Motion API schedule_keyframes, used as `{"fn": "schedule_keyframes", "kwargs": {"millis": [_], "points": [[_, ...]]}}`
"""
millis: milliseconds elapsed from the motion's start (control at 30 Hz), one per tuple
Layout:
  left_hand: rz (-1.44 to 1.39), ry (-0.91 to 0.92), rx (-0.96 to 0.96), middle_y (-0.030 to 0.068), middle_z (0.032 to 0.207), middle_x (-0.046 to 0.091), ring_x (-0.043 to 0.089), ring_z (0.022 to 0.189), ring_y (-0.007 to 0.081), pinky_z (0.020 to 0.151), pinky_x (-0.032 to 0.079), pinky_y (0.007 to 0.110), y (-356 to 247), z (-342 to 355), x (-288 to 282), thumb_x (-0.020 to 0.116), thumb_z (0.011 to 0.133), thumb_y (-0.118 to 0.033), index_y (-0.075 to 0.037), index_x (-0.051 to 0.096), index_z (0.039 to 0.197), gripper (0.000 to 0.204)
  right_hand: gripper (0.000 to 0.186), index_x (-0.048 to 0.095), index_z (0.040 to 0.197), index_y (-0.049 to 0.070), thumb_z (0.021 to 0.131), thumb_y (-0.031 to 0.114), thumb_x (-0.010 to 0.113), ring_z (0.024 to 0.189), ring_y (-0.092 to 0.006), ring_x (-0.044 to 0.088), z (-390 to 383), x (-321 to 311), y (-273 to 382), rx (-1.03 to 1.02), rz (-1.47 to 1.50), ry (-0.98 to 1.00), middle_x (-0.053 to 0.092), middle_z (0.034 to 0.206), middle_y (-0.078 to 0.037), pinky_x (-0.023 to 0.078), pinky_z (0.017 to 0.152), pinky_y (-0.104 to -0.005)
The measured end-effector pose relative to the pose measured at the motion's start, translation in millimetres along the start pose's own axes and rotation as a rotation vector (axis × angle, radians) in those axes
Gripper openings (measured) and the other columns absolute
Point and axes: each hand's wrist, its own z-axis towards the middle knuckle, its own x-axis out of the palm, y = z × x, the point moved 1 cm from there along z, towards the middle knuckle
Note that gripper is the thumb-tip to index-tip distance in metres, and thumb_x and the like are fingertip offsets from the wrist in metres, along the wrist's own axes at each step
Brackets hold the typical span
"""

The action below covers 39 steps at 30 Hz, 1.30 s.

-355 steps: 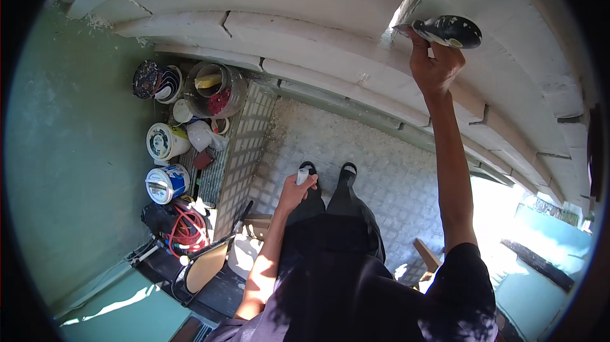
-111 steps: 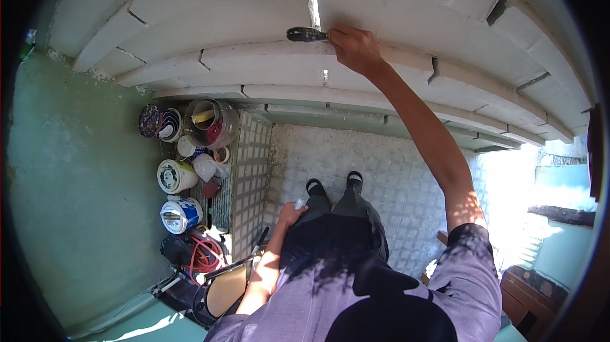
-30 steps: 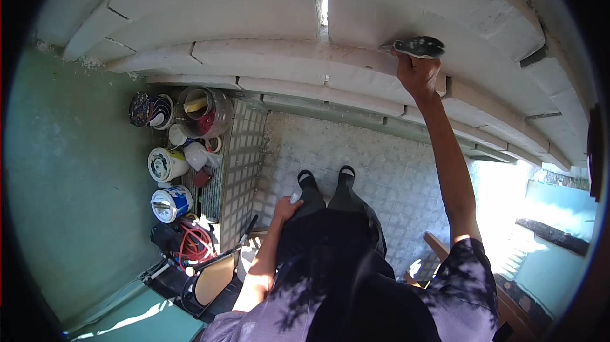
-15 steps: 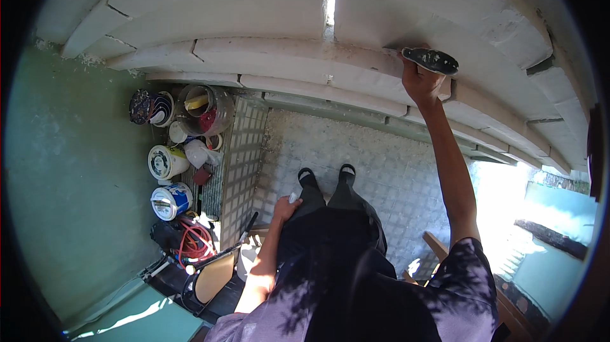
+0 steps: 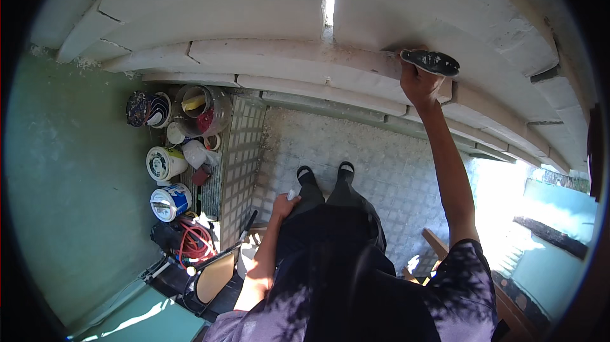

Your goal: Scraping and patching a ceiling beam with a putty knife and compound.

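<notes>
My right hand (image 5: 419, 86) is raised on the outstretched arm, its fingers closed round a putty knife. The putty knife's black handle (image 5: 432, 62) is speckled with white. Its thin blade lies along the white slatted wall (image 5: 286, 56), mostly hidden by the handle and my fingers, so I cannot tell how firmly it touches. Down by my left thigh, my left hand (image 5: 284, 206) is closed on a small white object (image 5: 291, 194) that juts from the fingers. What kind of thing it is, I cannot make out.
A narrow bright gap (image 5: 328, 8) pierces the slatted wall. To the left, paint buckets (image 5: 170, 204) and a large clear tub (image 5: 219, 113) stand beside a green wall (image 5: 82, 177). A red hose (image 5: 197, 243) and a chair (image 5: 215, 278) are at lower left. Wooden pieces (image 5: 436, 243) stand right of my legs.
The view has shifted very slightly. My right hand stays at nearly the same spot on the slatted wall with the putty knife, and my left hand remains by my thigh.
</notes>
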Motion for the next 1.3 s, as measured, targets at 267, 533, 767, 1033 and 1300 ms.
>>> {"fn": "schedule_keyframes", "kwargs": {"millis": [267, 533, 767, 1033, 1300], "points": [[0.104, -0.006, 0.088, 0.0178, 0.078, 0.069, 0.067, 0.077, 0.0348, 0.071, 0.049, 0.042, -1, 5, 1, 0.068, 0.078, -0.047, -0.003, 0.069, 0.084, 0.044, 0.009, 0.065, 0.08, 0.004, 0.078, -0.006, 0.066, 0.063, -0.0252, 0.064, 9, -1, 14, -0.033, -0.032, 0.018, 0.065, 0.073, -0.01, 0.052, 0.057, -0.0327], [0.143, -0.048, 0.124, 0.0192, 0.081, 0.069, 0.067, 0.08, 0.0368, 0.072, 0.05, 0.044, -3, 11, 3, 0.068, 0.077, -0.05, -0.003, 0.07, 0.086, 0.047, 0.02, 0.064, 0.081, 0.003, 0.065, -0.008, 0.06, 0.059, -0.0266, 0.061, 16, -3, 20, -0.11, -0.086, 0.051, 0.061, 0.078, -0.007, 0.051, 0.049, -0.0365], [0.146, -0.008, 0.102, 0.0194, 0.082, 0.069, 0.066, 0.08, 0.0371, 0.073, 0.049, 0.043, -13, 6, 5, 0.068, 0.076, -0.051, -0.003, 0.07, 0.085, 0.049, 0.012, 0.067, 0.079, 0.002, 0.072, -0.008, 0.066, 0.064, -0.024, 0.065, 0, -26, 24, 0.074, -0.01, -0.071, 0.065, 0.072, -0.01, 0.051, 0.061, -0.0312], [0.105, -0.029, 0.064, 0.0197, 0.081, 0.069, 0.067, 0.08, 0.0362, 0.072, 0.049, 0.043, -5, 9, 14, 0.068, 0.077, -0.049, -0.003, 0.071, 0.088, 0.048, 0.005, 0.066, 0.085, -0.001, 0.084, -0.003, 0.062, 0.059, -0.0135, 0.058, -21, -110, -26, 0.142, -0.212, -0.15, 0.062, 0.071, -0.007, 0.044, 0.054, -0.0242], [0.146, -0.032, 0.087, 0.0185, 0.083, 0.07, 0.067, 0.082, 0.0357, 0.074, 0.05, 0.043, -27, 6, 26, 0.069, 0.077, -0.047, -0.004, 0.071, 0.089, 0.044, 0.006, 0.064, 0.087, 0.0, 0.087, -0.005, 0.06, 0.07, -0.0207, 0.066, -29, -92, -35, 0.161, 0.005, 0.039, 0.062, 0.083, -0.011, 0.054, 0.063, -0.0302]]}}
